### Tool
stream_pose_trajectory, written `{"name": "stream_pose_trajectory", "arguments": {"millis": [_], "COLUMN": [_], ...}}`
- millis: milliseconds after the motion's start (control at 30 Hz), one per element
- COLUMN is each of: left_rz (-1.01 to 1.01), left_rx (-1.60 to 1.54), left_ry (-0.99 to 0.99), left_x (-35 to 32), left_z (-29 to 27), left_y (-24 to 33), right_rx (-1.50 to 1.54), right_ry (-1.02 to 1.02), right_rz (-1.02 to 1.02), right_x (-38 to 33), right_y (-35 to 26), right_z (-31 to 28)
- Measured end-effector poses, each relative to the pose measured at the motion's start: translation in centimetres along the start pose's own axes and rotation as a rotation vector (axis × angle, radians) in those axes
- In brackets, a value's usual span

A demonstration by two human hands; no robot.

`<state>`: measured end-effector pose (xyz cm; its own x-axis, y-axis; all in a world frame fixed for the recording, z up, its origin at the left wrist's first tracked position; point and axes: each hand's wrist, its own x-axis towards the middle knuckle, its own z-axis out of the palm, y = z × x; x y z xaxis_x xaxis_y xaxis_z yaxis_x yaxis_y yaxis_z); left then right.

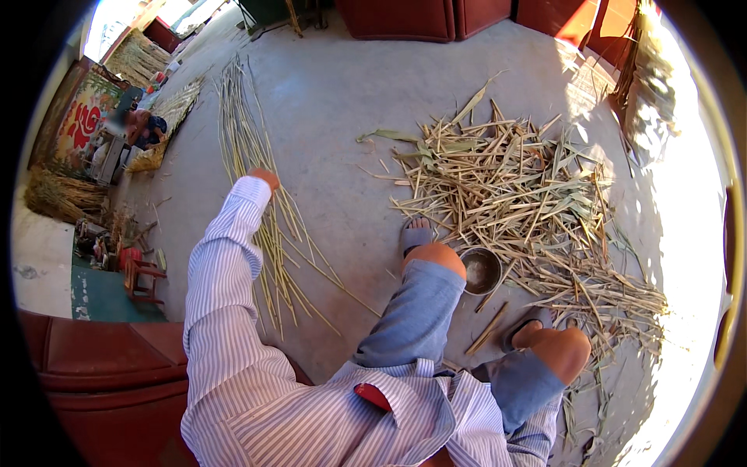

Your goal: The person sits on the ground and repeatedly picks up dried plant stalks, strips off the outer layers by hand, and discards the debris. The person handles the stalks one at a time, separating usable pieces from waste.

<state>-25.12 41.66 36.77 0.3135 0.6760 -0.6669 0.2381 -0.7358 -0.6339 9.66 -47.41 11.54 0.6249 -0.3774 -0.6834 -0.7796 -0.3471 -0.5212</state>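
Note:
My left hand (266,179) reaches out over a long, loose bundle of thin yellow-green reed stalks (245,128) lying on the floor. Its fingers look curled down around some of the stalks, though the back of the hand hides most of the grip. Below the hand, the lower ends of the stalks fan out towards me. My right hand is out of view; only its striped sleeve (537,436) shows at the lower edge.
A wide heap of cut husks and stalk pieces (506,179) covers the floor on the right. Beside my knee stands a round metal bowl (480,271). Dark red padded seats (101,346) border the lower left. Another person (144,128) sits far left near a woven mat (177,109).

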Motion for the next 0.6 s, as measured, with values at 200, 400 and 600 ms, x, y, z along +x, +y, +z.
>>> {"name": "stream_pose_trajectory", "arguments": {"millis": [200, 400, 600], "left_rz": [0.263, 0.553, 0.705], "left_rx": [-0.339, -0.745, -0.638], "left_ry": [-0.054, 1.053, 1.202], "left_x": [-5.1, -10.3, -21.0], "left_z": [8.1, -6.6, -27.3], "left_y": [7.3, 18.7, 30.4], "right_rx": [-0.099, -0.609, -0.508], "right_ry": [0.005, 0.012, 0.326], "right_rz": [-0.024, -0.152, -0.377], "right_x": [1.6, 7.6, 7.7], "right_y": [1.2, 2.4, -2.1], "right_z": [0.6, 2.1, 7.4]}}
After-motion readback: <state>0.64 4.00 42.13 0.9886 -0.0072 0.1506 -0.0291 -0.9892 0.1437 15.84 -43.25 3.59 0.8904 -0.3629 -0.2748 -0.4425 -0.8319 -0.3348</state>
